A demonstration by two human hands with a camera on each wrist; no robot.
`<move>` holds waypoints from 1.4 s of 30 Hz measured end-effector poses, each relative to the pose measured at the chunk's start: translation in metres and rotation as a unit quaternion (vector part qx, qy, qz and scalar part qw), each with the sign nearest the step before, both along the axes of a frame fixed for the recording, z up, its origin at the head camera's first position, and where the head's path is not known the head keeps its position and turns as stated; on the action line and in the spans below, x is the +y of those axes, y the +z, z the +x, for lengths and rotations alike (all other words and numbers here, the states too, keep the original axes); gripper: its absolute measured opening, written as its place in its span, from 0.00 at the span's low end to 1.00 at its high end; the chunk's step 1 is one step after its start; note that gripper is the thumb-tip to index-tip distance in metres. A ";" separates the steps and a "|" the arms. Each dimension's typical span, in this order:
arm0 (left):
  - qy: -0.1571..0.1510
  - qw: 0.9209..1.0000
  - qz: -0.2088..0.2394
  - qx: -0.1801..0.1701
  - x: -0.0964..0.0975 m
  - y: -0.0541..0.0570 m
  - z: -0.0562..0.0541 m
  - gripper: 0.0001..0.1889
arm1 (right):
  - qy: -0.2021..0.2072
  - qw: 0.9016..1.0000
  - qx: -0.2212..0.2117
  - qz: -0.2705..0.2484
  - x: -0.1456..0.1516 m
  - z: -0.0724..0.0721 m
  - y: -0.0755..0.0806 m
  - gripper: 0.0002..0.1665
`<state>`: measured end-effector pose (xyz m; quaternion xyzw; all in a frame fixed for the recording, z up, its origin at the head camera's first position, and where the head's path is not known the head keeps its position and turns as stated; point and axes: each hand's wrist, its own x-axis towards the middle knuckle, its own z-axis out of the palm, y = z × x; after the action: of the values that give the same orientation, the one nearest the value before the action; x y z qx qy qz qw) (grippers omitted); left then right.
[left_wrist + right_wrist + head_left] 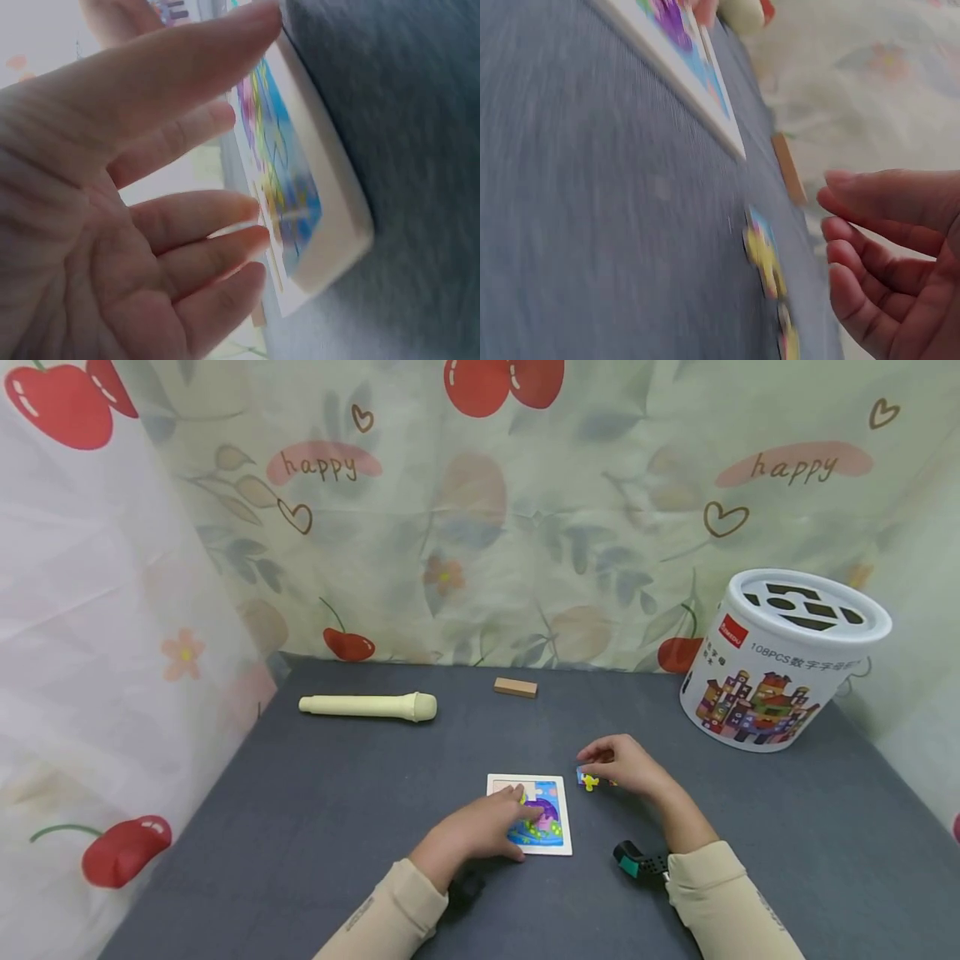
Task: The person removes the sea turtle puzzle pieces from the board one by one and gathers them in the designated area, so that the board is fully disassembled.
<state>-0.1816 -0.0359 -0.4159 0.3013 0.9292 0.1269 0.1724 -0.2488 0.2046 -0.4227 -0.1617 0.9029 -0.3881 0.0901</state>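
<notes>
A jigsaw puzzle in a pale square frame [567,839] lies on the table, its picture blue, purple and green. Over its left part rests my left hand [487,825], fingers spread and nearly straight, the thumb by the near edge. In the left wrist view the fingertips are right at the frame [341,232]. My right hand [628,767] hovers over loose puzzle pieces [590,782] just right of the frame. Its fingers bend loosely with nothing between them. The right wrist view shows a yellow and blue piece [763,255] and another piece [789,337] below the fingertips.
A cream toy microphone [367,706] lies at the back left. Near the back edge is a small wooden block [515,687]. A large white tub [772,668] stands at the right. A black and teal strap [637,862] sits beside the right wrist. Printed curtains border the table.
</notes>
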 end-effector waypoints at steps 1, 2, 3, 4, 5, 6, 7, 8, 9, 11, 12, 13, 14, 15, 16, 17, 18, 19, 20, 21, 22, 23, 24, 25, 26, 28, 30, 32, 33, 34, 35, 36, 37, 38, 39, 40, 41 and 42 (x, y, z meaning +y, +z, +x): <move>0.002 1.000 -0.002 -0.001 0.002 -0.001 0.000 0.32 | 0.009 1.000 -0.003 0.002 -0.004 0.000 0.000 0.12; 0.005 1.000 -0.003 -0.004 0.003 -0.002 0.000 0.32 | 0.020 1.000 -0.005 0.004 -0.008 -0.001 0.000 0.11; 0.007 1.000 -0.006 -0.005 0.005 -0.003 0.000 0.31 | 0.029 1.000 -0.006 0.007 -0.013 -0.001 -0.001 0.11; 0.008 1.000 -0.009 -0.006 0.006 -0.003 0.000 0.31 | 0.040 0.999 -0.005 0.009 -0.016 -0.002 -0.001 0.11; 0.008 1.000 -0.013 -0.006 0.007 -0.004 0.000 0.30 | 0.052 0.999 -0.002 0.015 -0.020 -0.002 -0.002 0.10; 0.009 1.000 -0.016 -0.006 0.008 -0.004 0.000 0.30 | 0.061 0.998 -0.001 0.019 -0.024 -0.002 -0.002 0.10; 0.010 1.000 -0.020 -0.005 0.008 -0.004 0.000 0.30 | 0.069 0.997 0.000 0.024 -0.027 -0.002 -0.003 0.09; 0.011 1.000 -0.021 -0.005 0.008 -0.004 0.000 0.29 | 0.075 0.997 0.001 0.029 -0.030 -0.003 -0.003 0.09; 0.011 1.000 -0.023 -0.006 0.009 -0.004 0.001 0.29 | 0.080 0.996 0.003 0.034 -0.034 -0.002 -0.003 0.08; 0.012 1.000 -0.025 -0.007 0.009 -0.004 0.001 0.28 | 0.084 0.995 0.002 0.047 -0.039 -0.002 -0.004 0.06; 0.012 1.000 -0.025 -0.008 0.009 -0.005 0.001 0.28 | 0.081 0.995 -0.002 0.050 -0.041 -0.002 -0.005 0.05; 0.012 1.000 -0.026 -0.008 0.009 -0.005 0.001 0.28 | 0.077 0.996 -0.005 0.053 -0.042 -0.002 -0.005 0.05; 0.012 1.000 -0.025 -0.010 0.009 -0.004 0.001 0.28 | 0.073 0.996 -0.008 0.056 -0.044 -0.002 -0.006 0.04; 0.012 1.000 -0.024 -0.010 0.009 -0.004 0.002 0.28 | 0.071 0.996 -0.008 0.058 -0.044 -0.002 -0.006 0.04; 0.011 1.000 -0.024 -0.009 0.008 -0.004 0.002 0.27 | 0.066 0.996 -0.011 0.057 -0.045 -0.001 -0.006 0.04; 0.010 1.000 -0.022 -0.009 0.008 -0.004 0.003 0.27 | 0.061 0.996 -0.013 0.056 -0.046 -0.001 -0.006 0.04; 0.008 1.000 -0.021 -0.009 0.008 -0.004 0.003 0.27 | 0.060 0.997 -0.012 0.055 -0.046 -0.001 -0.006 0.04; 0.006 1.000 -0.020 -0.008 0.008 -0.004 0.003 0.27 | 0.060 0.997 -0.010 0.055 -0.046 0.000 -0.006 0.04; 0.005 1.000 -0.019 -0.007 0.008 -0.004 0.004 0.27 | 0.061 0.997 -0.006 0.055 -0.047 0.000 -0.006 0.04; 0.004 1.000 -0.018 -0.006 0.008 -0.003 0.004 0.27 | 0.062 0.997 -0.003 0.054 -0.047 0.000 -0.006 0.04; 0.003 1.000 -0.018 -0.007 0.008 -0.003 0.004 0.27 | 0.062 0.997 -0.003 0.053 -0.047 0.001 -0.006 0.04; 0.004 1.000 -0.018 -0.008 0.008 -0.003 0.004 0.27 | 0.063 0.997 0.001 0.054 -0.048 0.001 -0.006 0.04; 0.004 1.000 -0.017 -0.009 0.008 -0.002 0.004 0.27 | 0.064 0.996 0.004 0.055 -0.048 0.001 -0.006 0.04; 0.005 1.000 -0.017 -0.010 0.008 -0.002 0.004 0.27 | 0.063 0.997 0.004 0.053 -0.048 0.001 -0.007 0.04; 0.005 1.000 -0.017 -0.011 0.008 -0.002 0.004 0.27 | 0.061 0.997 0.005 0.051 -0.048 0.001 -0.007 0.04; 0.005 1.000 -0.017 -0.012 0.008 -0.002 0.004 0.27 | 0.063 0.997 0.005 0.049 -0.049 0.001 -0.008 0.05; 0.002 1.000 -0.015 -0.011 0.008 -0.002 0.003 0.27 | 0.076 0.996 0.011 0.049 -0.049 0.001 -0.009 0.06; -0.001 1.000 -0.012 -0.012 0.008 -0.002 0.003 0.27 | 0.091 0.994 0.019 0.050 -0.048 0.001 -0.010 0.06; -0.002 1.000 -0.010 -0.013 0.008 -0.003 0.003 0.27 | 0.099 0.994 0.022 0.050 -0.048 0.001 -0.010 0.07; -0.003 1.000 -0.008 -0.015 0.008 -0.003 0.003 0.26 | 0.108 0.993 0.026 0.050 -0.048 0.002 -0.010 0.07; -0.004 1.000 -0.007 -0.015 0.008 -0.003 0.003 0.26 | 0.114 0.992 0.029 0.049 -0.048 0.002 -0.010 0.08; -0.004 1.000 -0.006 -0.016 0.008 -0.004 0.003 0.26 | 0.116 0.992 0.030 0.049 -0.048 0.002 -0.010 0.08; -0.004 1.000 -0.005 -0.018 0.008 -0.004 0.003 0.26 | 0.118 0.991 0.030 0.048 -0.048 0.002 -0.010 0.08; -0.004 1.000 -0.005 -0.018 0.008 -0.004 0.002 0.26 | 0.119 0.991 0.031 0.048 -0.048 0.002 -0.010 0.08; -0.003 1.000 -0.005 -0.018 0.008 -0.004 0.002 0.26 | 0.119 0.991 0.031 0.047 -0.048 0.002 -0.010 0.08; -0.003 1.000 -0.006 -0.017 0.008 -0.004 0.002 0.26 | 0.118 0.991 0.031 0.048 -0.048 0.002 -0.010 0.08; -0.002 1.000 -0.006 -0.017 0.008 -0.004 0.002 0.26 | 0.115 0.992 0.029 0.048 -0.049 0.002 -0.011 0.08; -0.002 1.000 -0.006 -0.016 0.008 -0.004 0.002 0.26 | 0.110 0.993 0.025 0.047 -0.050 0.003 -0.012 0.08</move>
<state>-0.1793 -0.0284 -0.4195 0.3000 0.9265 0.1256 0.1895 -0.2463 0.1550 -0.4343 -0.2649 0.8990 -0.3285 0.1169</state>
